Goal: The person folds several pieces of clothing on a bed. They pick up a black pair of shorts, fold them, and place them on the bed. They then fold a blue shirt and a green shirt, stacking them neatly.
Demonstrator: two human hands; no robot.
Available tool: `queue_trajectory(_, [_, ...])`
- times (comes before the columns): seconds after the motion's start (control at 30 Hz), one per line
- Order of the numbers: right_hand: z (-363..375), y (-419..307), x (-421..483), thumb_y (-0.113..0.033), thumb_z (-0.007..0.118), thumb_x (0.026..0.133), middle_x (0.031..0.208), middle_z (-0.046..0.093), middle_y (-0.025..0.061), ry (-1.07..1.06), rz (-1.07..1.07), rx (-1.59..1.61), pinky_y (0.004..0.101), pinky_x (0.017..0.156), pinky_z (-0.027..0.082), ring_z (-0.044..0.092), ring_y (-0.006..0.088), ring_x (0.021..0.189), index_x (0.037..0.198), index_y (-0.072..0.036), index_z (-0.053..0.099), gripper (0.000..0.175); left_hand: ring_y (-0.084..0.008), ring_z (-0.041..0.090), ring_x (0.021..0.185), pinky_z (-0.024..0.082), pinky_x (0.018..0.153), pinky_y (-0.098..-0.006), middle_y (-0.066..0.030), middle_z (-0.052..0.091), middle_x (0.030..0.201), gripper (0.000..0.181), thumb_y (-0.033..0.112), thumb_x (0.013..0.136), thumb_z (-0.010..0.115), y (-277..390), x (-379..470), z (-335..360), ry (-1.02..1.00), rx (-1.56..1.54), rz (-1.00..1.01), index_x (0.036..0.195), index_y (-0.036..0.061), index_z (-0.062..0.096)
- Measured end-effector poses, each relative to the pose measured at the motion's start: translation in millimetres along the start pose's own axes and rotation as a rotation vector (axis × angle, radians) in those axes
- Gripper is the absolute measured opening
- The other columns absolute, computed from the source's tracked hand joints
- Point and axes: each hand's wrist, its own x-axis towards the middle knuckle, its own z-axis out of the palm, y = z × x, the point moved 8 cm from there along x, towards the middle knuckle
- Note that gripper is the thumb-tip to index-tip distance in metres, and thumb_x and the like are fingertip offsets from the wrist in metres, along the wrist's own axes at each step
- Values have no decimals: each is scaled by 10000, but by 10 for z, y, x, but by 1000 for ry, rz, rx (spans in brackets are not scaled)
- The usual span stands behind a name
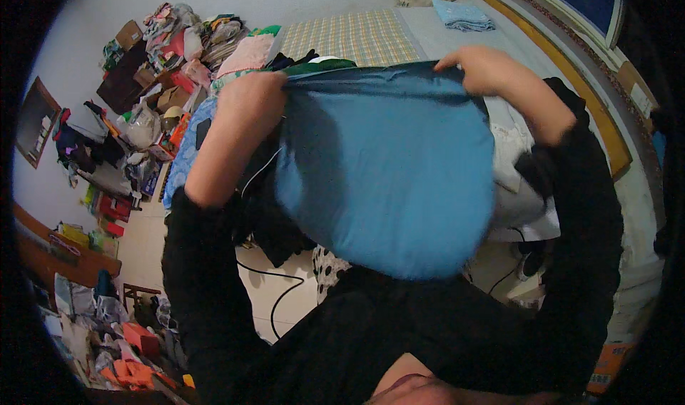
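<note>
A blue cloth garment (pixel 396 164) hangs stretched between my two hands, its lower part rounded and dropping towards my chest. My left hand (pixel 254 97) is closed on its upper corner at the left. At the upper right corner, my right hand (pixel 476 71) pinches the edge between thumb and fingers. Behind the cloth, dark clothes (pixel 273 223) lie at the left and a white garment (pixel 505 143) at the right, both partly hidden by it. What kind of garment the blue one is, I cannot tell.
Beyond my hands is a bed with a checked mat (pixel 348 33) and a folded light-blue cloth (pixel 463 15). Bags and clothes (pixel 176 41) are heaped at the left. A black cable (pixel 275 303) runs over the tiled floor. A window (pixel 583 1) is at the upper right.
</note>
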Motion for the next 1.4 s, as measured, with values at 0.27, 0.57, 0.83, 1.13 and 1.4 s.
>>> queue_trajectory(0.27, [-1700,104,-305,-91,612,690,1148,598,292,912,5,51,437,929,461,572,418,1090,1366,-51,450,696,-327,675,866,560,642,-425,-91,671,1035,327,245,927,525,-312,296,-1279,697,265,-206,1253,231,538])
queue_trajectory(0.57, [-608,132,-544,57,496,748,1211,598,184,736,-43,34,438,947,472,573,364,1108,1307,-132,525,591,-229,612,836,546,607,-357,-28,610,1006,131,115,783,566,404,-525,-623,735,145,265,899,94,622])
queue_trajectory(0.83, [2017,-111,-1096,-30,554,749,962,670,118,47,-133,206,461,754,506,631,343,916,1073,-119,673,357,-244,565,837,518,599,-351,-53,543,862,90,114,721,601,1186,-1405,1653,-149,-186,626,807,91,612])
queue_trajectory(1.13, [3071,-209,-1561,-48,662,710,934,678,113,-443,-248,145,440,716,523,652,321,881,972,-134,716,281,-327,644,718,524,614,-421,-141,638,749,125,160,770,595,1552,-1959,2522,-579,-459,744,745,53,656])
queue_trajectory(1.4, [2617,-382,-1332,-136,732,715,1018,585,144,-31,-289,406,430,850,469,549,346,996,1080,-125,641,377,-335,637,727,514,615,-429,-139,615,778,150,184,817,584,1882,-1819,2261,-483,-643,802,783,45,630])
